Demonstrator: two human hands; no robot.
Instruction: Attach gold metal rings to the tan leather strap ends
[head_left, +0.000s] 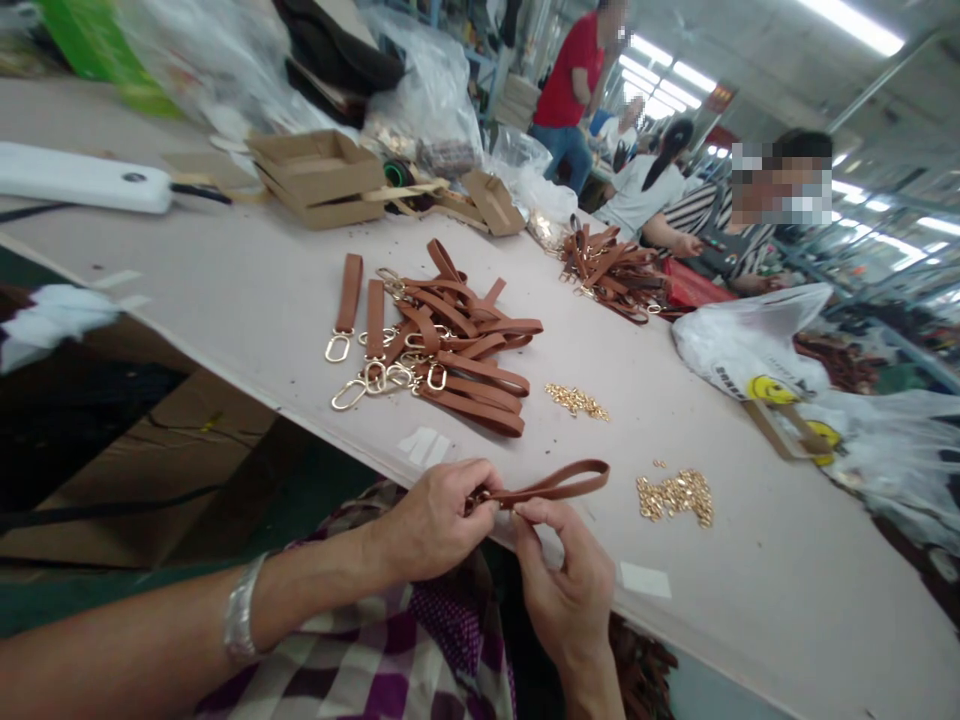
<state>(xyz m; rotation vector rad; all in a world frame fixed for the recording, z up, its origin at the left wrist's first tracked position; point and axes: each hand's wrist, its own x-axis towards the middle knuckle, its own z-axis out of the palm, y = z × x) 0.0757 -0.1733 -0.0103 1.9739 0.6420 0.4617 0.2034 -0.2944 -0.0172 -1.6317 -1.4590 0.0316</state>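
Note:
A looped brown leather wrist strap (570, 482) is held over the table's front edge. My left hand (448, 515) closes around its hardware end, and the metal there is mostly covered by the fingers. Thumb and forefinger of my right hand (562, 560) pinch at the strap just beside the left hand; whatever small part sits between them is too hidden to name. Beyond my hands lies a pile of similar brown straps (472, 340) with gold clasps (349, 393). Two small heaps of gold metal pieces, a farther heap (576, 401) and a nearer heap (675, 497), rest to the right.
Cardboard trays (315, 175), clear plastic bags (427, 90) and a white handled device (82, 178) stand along the far left. Another strap pile (611, 265) lies near a co-worker in stripes (701, 215). White plastic bags (750, 340) line the right side.

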